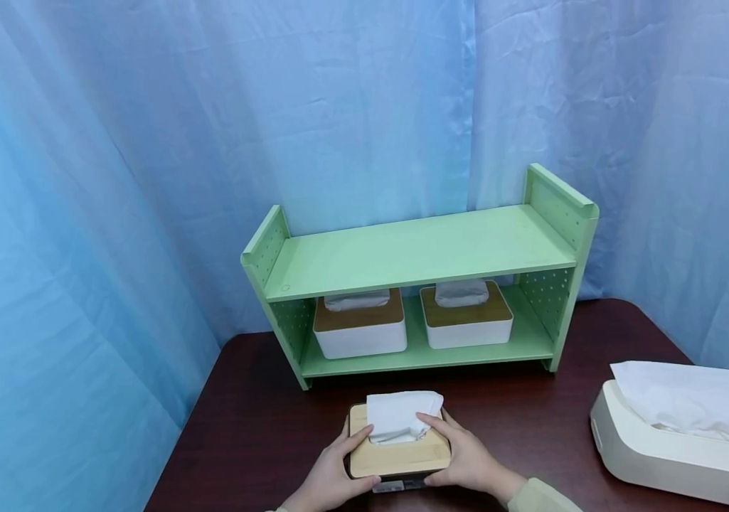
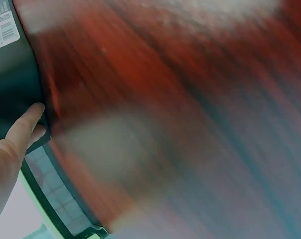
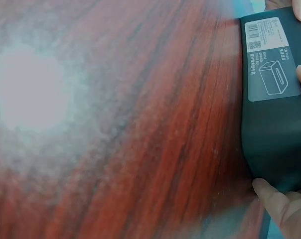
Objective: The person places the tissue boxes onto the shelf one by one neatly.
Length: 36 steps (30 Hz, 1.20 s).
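Note:
A tissue box [image 1: 402, 462] with a light wooden lid and a dark body is near the front of the table. A white tissue [image 1: 396, 412] sticks up through its lid. My left hand [image 1: 332, 475] grips the left side, while my right hand [image 1: 469, 456] holds the right side, both thumbs toward the near side. In the right wrist view a printed label [image 3: 275, 82] shows on the box's dark side. Fingers of the left hand [image 2: 13, 149] lie along the dark wall in the left wrist view. Whether the box touches the table is unclear.
Behind stands a green two-tier shelf [image 1: 415, 252]. On its lower tier are two white tissue boxes with wooden lids, one left [image 1: 364, 338] and one right [image 1: 469, 333]. A larger cream tissue box [image 1: 678, 455] sits at the table's right. Blue curtains [image 1: 364, 107] surround the dark red table [image 1: 236, 427].

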{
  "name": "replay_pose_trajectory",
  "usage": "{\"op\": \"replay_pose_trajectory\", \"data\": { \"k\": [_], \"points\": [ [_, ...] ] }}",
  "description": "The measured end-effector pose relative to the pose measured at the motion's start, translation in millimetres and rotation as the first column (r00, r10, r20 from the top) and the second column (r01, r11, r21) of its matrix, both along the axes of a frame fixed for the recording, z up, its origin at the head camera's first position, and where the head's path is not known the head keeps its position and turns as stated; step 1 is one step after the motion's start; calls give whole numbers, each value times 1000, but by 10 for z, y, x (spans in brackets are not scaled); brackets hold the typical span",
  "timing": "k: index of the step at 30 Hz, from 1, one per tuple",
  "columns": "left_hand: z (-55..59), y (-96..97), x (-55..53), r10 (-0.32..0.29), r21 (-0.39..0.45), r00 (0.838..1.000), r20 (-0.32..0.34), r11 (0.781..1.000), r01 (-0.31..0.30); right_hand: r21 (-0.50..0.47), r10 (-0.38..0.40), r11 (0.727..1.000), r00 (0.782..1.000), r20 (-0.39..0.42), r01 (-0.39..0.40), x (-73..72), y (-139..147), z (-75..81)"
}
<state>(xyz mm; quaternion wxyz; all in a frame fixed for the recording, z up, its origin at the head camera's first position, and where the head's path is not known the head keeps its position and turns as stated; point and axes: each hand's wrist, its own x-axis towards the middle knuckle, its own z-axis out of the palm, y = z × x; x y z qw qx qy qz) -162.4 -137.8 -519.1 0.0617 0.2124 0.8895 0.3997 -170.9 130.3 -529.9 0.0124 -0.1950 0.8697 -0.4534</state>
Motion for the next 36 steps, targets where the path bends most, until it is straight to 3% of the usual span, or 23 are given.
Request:
{"op": "replay_pose_trajectory", "data": {
  "k": [6,10,15,19,24,31,34,36],
  "points": [
    [25,41,22,1,56,999,-41,998,1,-65,-43,997,999,13,44,26,17,49],
    [125,62,41,9,81,995,-101,997,0,-90,-60,994,998,-9,59,38,32,130],
    [354,62,73,26,91,984,-177,996,-10,-134,-55,990,990,-128,37,70,42,316],
    [564,55,102,51,105,972,-228,994,-27,-130,-52,991,963,-266,18,81,45,516],
    [800,48,143,83,118,952,-295,992,-50,-104,-61,994,925,-375,23,90,33,727],
    [973,30,177,88,112,931,-355,992,-51,-99,-68,995,919,-388,32,124,21,879],
    [1031,10,171,75,96,909,-410,995,-38,-90,-62,996,912,-406,27,128,16,957],
    [1091,-3,160,64,88,886,-460,996,-26,-83,-55,996,903,-425,22,124,14,1046]
  ]
}}
